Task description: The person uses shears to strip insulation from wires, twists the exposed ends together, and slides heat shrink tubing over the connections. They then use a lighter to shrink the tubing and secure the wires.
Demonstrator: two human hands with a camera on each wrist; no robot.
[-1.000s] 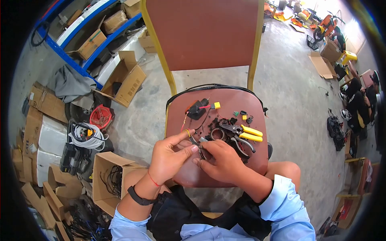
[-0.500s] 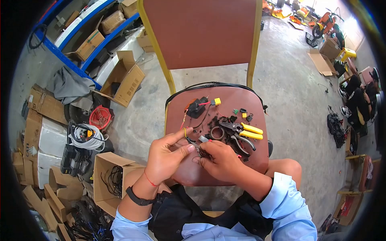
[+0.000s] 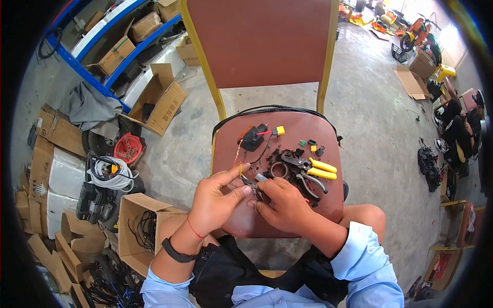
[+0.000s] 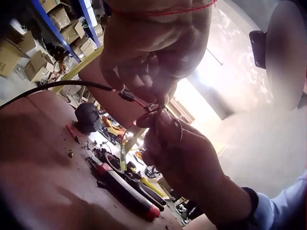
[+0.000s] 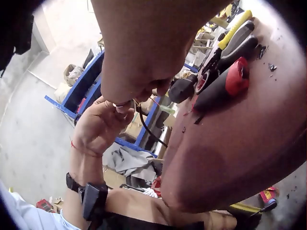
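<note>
Over the front of the brown chair seat point(image 3: 231, 128), my left hand point(image 3: 211, 201) pinches thin wires between thumb and fingers. A yellow wire point(image 3: 240, 168) passes over its index finger. My right hand point(image 3: 282, 201) meets it fingertip to fingertip, its thumb and index finger pinching the same wires. A small grey piece point(image 3: 260, 177) shows beside the right index finger. In the left wrist view a black cable point(image 4: 62, 83) runs to a dark sleeve point(image 4: 126, 96) and a thin red wire point(image 4: 139, 103) at the fingertips. The wire ends are mostly hidden by the fingers.
On the seat lie yellow-handled wire strippers point(image 3: 322, 168), a tape roll point(image 3: 278, 170), a red-and-black-handled tool point(image 4: 127, 189), scattered black scraps, and a black unit point(image 3: 251, 139) with a yellow connector point(image 3: 279, 131). A black cable point(image 3: 272, 108) rims the seat's back. An open carton point(image 3: 136, 231) stands left.
Both hands stay in nearly the same place, still pinching the wires. The right fingers have shifted slightly, and more of the small grey piece shows than a second ago.
</note>
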